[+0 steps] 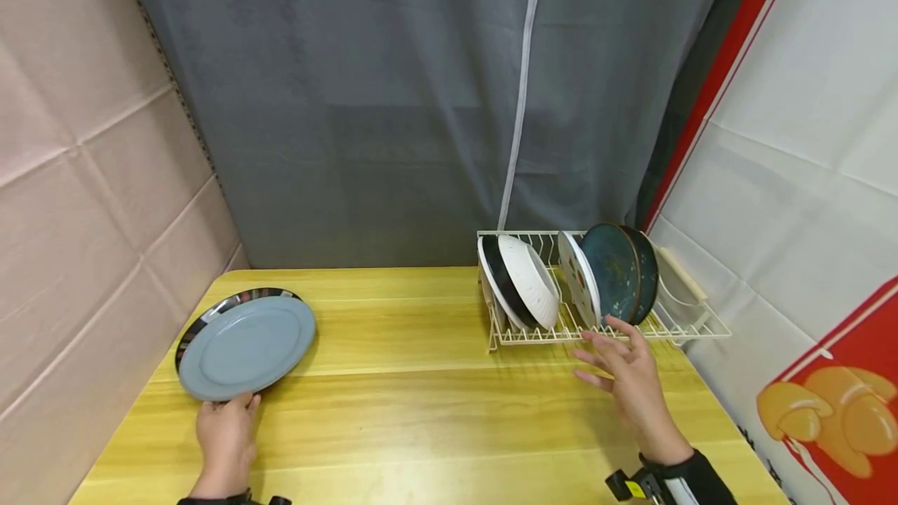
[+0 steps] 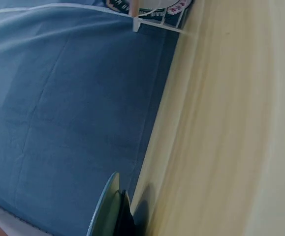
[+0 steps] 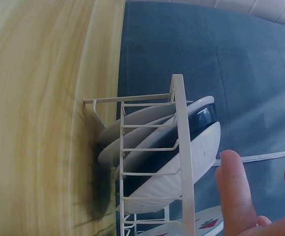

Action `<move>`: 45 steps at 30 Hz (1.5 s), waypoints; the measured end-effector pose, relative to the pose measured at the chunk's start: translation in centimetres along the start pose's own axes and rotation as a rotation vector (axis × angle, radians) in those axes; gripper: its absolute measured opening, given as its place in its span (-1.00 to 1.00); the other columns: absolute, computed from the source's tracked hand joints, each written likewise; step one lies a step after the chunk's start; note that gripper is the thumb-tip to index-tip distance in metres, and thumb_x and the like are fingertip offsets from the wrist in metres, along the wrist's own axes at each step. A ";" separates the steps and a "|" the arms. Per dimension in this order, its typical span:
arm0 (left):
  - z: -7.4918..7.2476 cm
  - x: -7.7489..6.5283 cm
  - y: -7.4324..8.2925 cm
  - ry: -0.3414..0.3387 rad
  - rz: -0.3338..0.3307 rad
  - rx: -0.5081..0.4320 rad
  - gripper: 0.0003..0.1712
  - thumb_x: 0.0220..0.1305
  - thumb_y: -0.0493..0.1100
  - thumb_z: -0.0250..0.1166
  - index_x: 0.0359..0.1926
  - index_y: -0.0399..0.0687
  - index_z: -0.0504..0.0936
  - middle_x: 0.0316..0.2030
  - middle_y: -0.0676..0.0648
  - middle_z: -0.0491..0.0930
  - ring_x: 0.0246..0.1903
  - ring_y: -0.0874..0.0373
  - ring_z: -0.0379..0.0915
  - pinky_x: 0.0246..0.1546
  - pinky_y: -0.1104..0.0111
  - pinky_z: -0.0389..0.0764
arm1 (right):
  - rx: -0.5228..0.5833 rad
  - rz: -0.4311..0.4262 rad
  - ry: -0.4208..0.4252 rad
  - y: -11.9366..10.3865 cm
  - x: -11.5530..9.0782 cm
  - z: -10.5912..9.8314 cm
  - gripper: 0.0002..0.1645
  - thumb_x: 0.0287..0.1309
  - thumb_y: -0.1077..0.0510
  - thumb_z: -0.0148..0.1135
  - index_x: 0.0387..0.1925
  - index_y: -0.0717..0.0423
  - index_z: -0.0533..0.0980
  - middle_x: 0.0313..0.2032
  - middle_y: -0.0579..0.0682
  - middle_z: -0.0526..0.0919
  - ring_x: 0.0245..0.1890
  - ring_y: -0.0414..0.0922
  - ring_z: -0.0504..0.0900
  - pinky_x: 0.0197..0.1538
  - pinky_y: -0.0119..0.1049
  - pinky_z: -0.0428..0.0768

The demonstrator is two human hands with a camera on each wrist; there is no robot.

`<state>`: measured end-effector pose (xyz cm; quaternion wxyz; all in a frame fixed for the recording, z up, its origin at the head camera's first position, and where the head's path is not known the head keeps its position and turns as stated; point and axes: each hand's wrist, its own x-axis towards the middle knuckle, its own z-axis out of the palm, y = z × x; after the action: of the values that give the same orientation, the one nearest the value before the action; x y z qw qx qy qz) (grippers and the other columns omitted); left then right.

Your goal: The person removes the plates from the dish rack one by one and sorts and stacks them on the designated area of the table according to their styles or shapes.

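My left hand (image 1: 227,436) is at the near edge of a light blue plate (image 1: 245,347), gripping its rim. That plate overlaps a dark plate with a patterned, shiny rim (image 1: 203,326), which shows along its far and left side. Edge-on in the left wrist view, the light blue plate (image 2: 102,209) leans over the dark one (image 2: 124,216). My right hand (image 1: 631,380) is held with fingers spread in front of the white wire dish rack (image 1: 540,340), holding nothing. One finger (image 3: 233,182) points up beside the rack in the right wrist view.
Standing in the rack are a white bowl with a black band (image 1: 522,283), a white decorated plate (image 1: 581,279) and dark teal dishes (image 1: 613,271). A grey curtain (image 1: 393,115) hangs behind the wooden table (image 1: 393,411). Pale wall coverings flank both sides.
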<state>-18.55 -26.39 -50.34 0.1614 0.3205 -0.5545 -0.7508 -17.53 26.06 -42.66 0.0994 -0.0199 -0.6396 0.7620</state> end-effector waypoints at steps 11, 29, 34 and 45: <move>0.5 -2.6 0.5 -0.029 -0.012 0.027 -0.13 0.47 -0.28 0.00 0.60 -0.23 -0.29 0.40 -0.19 -0.14 0.01 0.35 0.11 0.07 0.55 0.37 | 0.014 -0.033 0.001 -0.4 0.2 -0.5 -0.54 0.54 0.18 0.11 0.30 0.01 0.16 -0.09 -0.16 0.74 -0.19 -0.11 0.78 -0.25 -0.16 0.77; 0.5 -1.6 0.9 -0.132 -0.021 0.021 -0.07 0.50 -0.24 -0.03 0.61 -0.18 -0.45 0.56 -0.22 -0.39 0.29 0.01 -0.07 0.32 0.33 0.06 | 0.027 -0.047 0.007 -0.7 0.4 -1.1 -0.56 0.53 0.21 0.11 0.27 -0.05 0.18 -0.09 -0.14 0.74 -0.21 -0.08 0.78 -0.25 -0.16 0.77; 0.3 -0.8 1.2 -0.158 -0.027 0.029 -0.04 0.50 -0.23 -0.03 0.61 -0.12 -0.49 0.58 -0.18 -0.59 0.49 -0.06 -0.44 0.49 0.17 -0.23 | 0.035 -0.055 0.017 -0.8 0.4 -1.3 -0.54 0.53 0.20 0.11 0.29 0.00 0.16 -0.07 -0.12 0.74 -0.22 -0.08 0.78 -0.26 -0.16 0.77; 0.8 -1.6 0.8 -0.130 0.033 0.113 -0.05 0.47 -0.26 0.05 0.63 -0.14 -0.35 0.58 -0.23 -0.51 0.52 -0.08 -0.49 0.52 0.09 -0.26 | 0.002 -0.130 0.063 -1.8 1.7 -2.9 -0.50 0.52 0.19 0.12 0.32 -0.01 0.16 -0.07 -0.14 0.73 -0.22 -0.12 0.79 -0.26 -0.19 0.77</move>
<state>-18.01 -25.14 -48.94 0.1188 0.2705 -0.6105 -0.7349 -18.55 29.47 -41.30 0.1686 -0.0022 -0.6352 0.7537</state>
